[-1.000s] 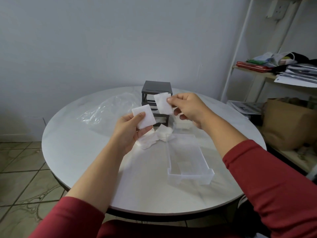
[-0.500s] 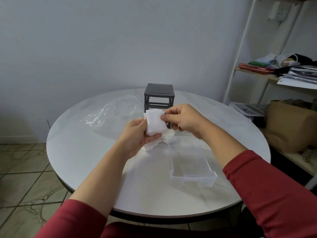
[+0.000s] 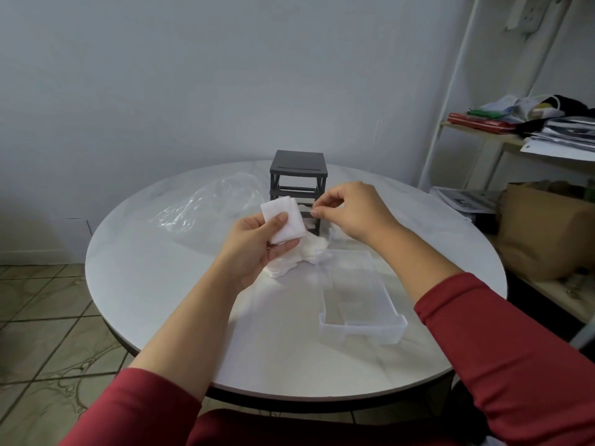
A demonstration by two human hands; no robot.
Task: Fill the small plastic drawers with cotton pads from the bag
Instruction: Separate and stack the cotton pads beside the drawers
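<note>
The left thumb [image 3: 281, 217] presses down on a small stack of square cotton pads [image 3: 273, 209] and the curled fingers beneath clamp it from below, so the left hand [image 3: 254, 249] serves as a holder while pads are squared up. The right hand [image 3: 354, 214] hovers just beside the stack at 3 o'clock, its thumb and forefinger tips [image 3: 317, 211] drawn together. Whether a thin pad sits between them I cannot tell. Under the hands a loose pile of cotton pads [image 3: 306, 252] lies on the round white table [image 3: 161, 284], probably tipped out for easy picking. The clear plastic drawer [image 3: 360, 329] waits at 5 o'clock, pulled free and seemingly empty. The dark drawer frame [image 3: 298, 162] stands at 12 o'clock, with the crumpled plastic bag [image 3: 206, 204] at 10 o'clock.
</note>
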